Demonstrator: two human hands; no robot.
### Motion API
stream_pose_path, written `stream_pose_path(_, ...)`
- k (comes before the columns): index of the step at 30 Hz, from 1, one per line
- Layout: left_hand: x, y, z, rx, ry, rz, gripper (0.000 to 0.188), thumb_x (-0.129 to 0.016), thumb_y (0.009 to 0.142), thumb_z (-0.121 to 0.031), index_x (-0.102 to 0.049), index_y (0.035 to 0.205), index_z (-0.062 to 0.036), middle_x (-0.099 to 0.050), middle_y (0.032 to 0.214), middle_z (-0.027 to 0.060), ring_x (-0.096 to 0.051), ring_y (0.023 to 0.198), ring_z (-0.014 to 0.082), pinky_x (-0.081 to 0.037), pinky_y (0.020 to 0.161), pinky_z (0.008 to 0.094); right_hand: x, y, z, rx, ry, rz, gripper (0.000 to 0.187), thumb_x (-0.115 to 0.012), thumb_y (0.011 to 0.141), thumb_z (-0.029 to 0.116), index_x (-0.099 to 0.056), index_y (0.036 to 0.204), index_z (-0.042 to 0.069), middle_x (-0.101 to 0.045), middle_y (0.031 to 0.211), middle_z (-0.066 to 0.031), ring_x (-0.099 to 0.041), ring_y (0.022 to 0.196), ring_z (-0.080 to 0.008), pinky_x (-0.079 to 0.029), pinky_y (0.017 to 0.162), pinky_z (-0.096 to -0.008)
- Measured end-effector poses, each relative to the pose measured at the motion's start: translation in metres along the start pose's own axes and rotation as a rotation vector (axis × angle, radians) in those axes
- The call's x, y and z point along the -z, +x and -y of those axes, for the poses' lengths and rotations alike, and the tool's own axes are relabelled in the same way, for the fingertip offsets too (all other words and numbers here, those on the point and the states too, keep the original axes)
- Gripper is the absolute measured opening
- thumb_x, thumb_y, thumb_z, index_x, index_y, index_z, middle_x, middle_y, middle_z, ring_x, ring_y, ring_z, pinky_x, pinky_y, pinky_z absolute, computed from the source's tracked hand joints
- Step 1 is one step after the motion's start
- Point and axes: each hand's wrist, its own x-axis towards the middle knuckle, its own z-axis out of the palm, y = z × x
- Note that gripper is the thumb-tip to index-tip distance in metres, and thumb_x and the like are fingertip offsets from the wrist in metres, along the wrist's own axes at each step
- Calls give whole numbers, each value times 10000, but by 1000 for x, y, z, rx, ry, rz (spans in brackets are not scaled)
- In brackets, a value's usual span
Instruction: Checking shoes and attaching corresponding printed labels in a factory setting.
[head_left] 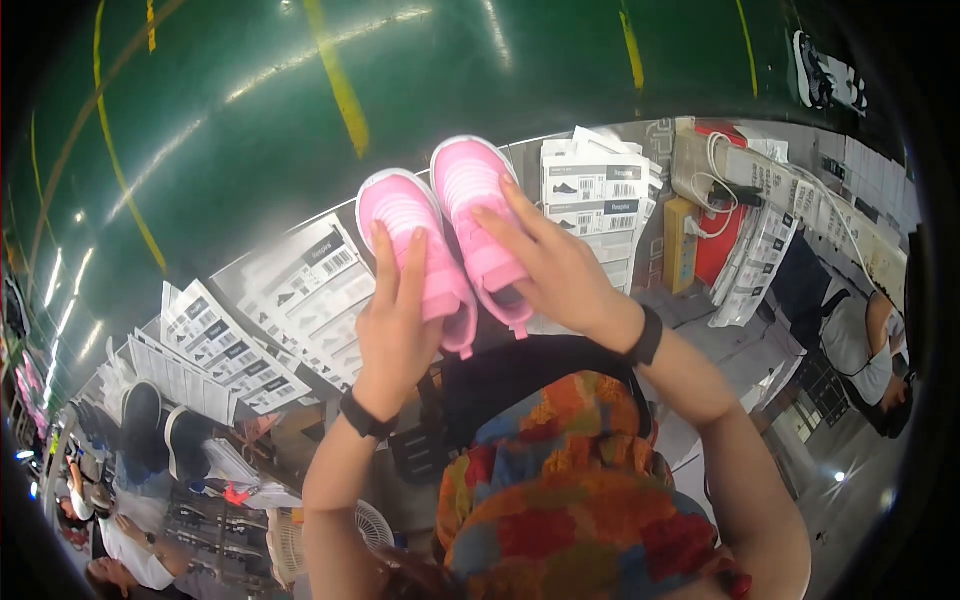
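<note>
Two pink sneakers with white soles and pale laces are held side by side, toes pointing away from me. My left hand (398, 310) grips the left sneaker (402, 208), its fingers along the upper and its thumb by the heel opening. Around the right sneaker (470, 180) closes my right hand (555, 265), fingers over the lace area and side. Both heels, with small pull loops, face me. Each wrist wears a dark band. Below the shoes lies the work surface with sheets of printed labels (300, 285) on the left and more label sheets (592, 200) on the right.
Further left are another stack of label sheets (225, 345) and dark shoes (142, 425). On the right stand a yellow box (680, 245), a red panel (712, 240) and white cables (712, 180). A green floor (240, 130) with yellow lines stretches beyond. People are at both sides.
</note>
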Motion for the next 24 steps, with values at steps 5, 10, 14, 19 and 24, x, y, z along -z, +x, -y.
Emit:
stream_pose_path(5, 40, 24, -3, 54, -337, 49, 673, -672, 635, 27, -572, 1297, -42, -484, 1301, 364, -689, 778, 372, -555, 666, 352, 48, 21, 13, -19, 170, 94, 598, -602, 663, -22, -568, 1258, 33, -641, 1058, -292, -649, 616, -388, -560, 600, -404)
stream_pose_path(10, 107, 41, -39, 173, -340, 119, 659, -583, 610, 81, -625, 1255, -46, -538, 1299, 280, -678, 1018, 200, -505, 821, 247, 106, 44, 63, -8, 134, 163, 531, -586, 654, -48, -613, 1182, 4, -643, 737, -219, -656, 619, -335, -528, 563, -358)
stream_pose_path(14, 132, 34, -45, 202, -391, 32, 683, -531, 571, 100, -606, 1248, 38, -621, 1229, 250, -660, 1012, 192, -479, 872, 248, 121, 40, 75, -102, 202, 154, 500, -601, 667, 0, -660, 1163, 16, -716, 1001, -144, -690, 746, -197, -530, 712, -260)
stream_pose_path(19, 157, 17, -30, 203, -846, -297, 603, -624, 770, -189, -530, 1309, 64, -591, 1285, 222, -635, 1110, 326, -499, 958, 375, 67, 8, 39, -117, 990, 102, 712, -691, 824, 47, -350, 1447, 0, -523, 1359, -121, -520, 1220, -181, -431, 1029, -323)
stream_pose_path(24, 98, 94, -60, 164, -1062, -355, 600, -596, 806, -218, -495, 1331, 56, -592, 1274, 215, -631, 1106, 325, -504, 953, 382, 38, 38, 69, 135, 1232, 140, 631, -523, 952, 227, -272, 1477, -18, -395, 1462, -169, -424, 1324, -239, -387, 1088, -359)
